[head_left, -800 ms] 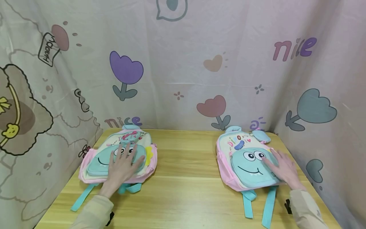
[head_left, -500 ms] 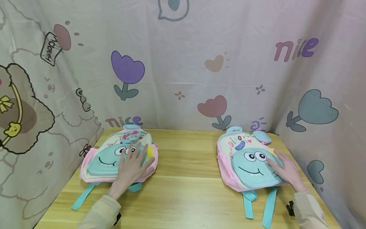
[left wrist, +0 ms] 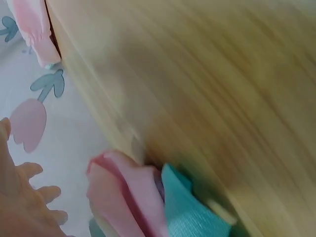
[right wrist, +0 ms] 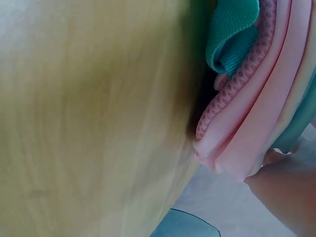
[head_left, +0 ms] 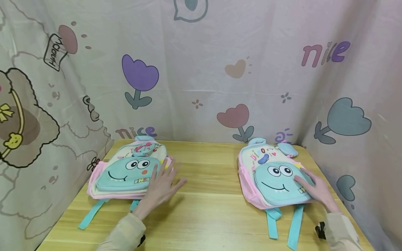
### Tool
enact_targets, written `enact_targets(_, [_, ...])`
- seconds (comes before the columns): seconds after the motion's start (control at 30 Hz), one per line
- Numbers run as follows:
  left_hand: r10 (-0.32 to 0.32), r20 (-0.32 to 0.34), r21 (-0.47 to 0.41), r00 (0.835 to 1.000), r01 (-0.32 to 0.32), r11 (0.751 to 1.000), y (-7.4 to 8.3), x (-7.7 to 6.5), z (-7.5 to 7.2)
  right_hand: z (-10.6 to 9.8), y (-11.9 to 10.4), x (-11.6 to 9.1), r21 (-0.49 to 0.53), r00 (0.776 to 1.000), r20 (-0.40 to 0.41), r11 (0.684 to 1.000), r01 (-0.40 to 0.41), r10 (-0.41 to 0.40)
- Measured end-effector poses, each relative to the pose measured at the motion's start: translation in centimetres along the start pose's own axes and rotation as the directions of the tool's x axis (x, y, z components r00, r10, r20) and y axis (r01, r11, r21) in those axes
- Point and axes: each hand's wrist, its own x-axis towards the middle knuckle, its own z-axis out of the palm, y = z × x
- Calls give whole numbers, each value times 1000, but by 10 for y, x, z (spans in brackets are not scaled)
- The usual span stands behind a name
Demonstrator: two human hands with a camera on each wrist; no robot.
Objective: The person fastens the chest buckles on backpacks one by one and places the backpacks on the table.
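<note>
Gripping nothing, your left hand (head_left: 161, 190), fingers spread, has drifted to the right edge of the left backpack (head_left: 125, 174), uncovering more of its front; contact there seems to be ending. Your right hand (head_left: 318, 190), fingers loose, hardly moves from the right backpack (head_left: 273, 190). Both lie on the table (head_left: 207, 216).

Beige sleeves (head_left: 124, 234) have a small black piece (head_left: 320, 230) beside each cuff (head_left: 333, 219).

Left backpack (head_left: 125, 169), pink-cream-teal with smiling-face pocket (head_left: 120, 183), lies face-up at 8 o'clock in head view, handle (head_left: 144, 138) toward 1; matching right backpack (head_left: 271, 177) lies face-up at 4 o'clock, handle (head_left: 256, 141) toward 11, teal straps (head_left: 296, 226) toward 6.
</note>
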Motion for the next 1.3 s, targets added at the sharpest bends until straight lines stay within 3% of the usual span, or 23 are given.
enact_targets(0.27, [97, 13, -21, 995, -97, 995, 17, 5, 14, 0, 5, -6, 119, 999, 9, 992, 46, -47])
enact_targets(0.4, [153, 67, -54, 986, -150, 987, 28, 7, 18, 1, 4, -9, 123, 997, 22, 990, 65, -68])
enact_targets(0.57, [226, 150, -91, 963, -214, 973, 42, 10, 20, 5, 5, -10, 149, 996, 26, 986, 81, -86])
enact_targets(0.73, [294, 189, -117, 937, -275, 954, 54, 15, 26, 10, 5, -11, 146, 992, 22, 982, 116, -121])
enact_targets(1.0, [352, 238, -134, 905, -328, 935, 67, 24, 35, 17, 2, -11, 169, 978, 5, 964, 206, -210])
enact_targets(1.3, [419, 284, -142, 862, -394, 908, 84, 37, 42, 25, -9, -11, 176, 980, 31, 966, 189, -197])
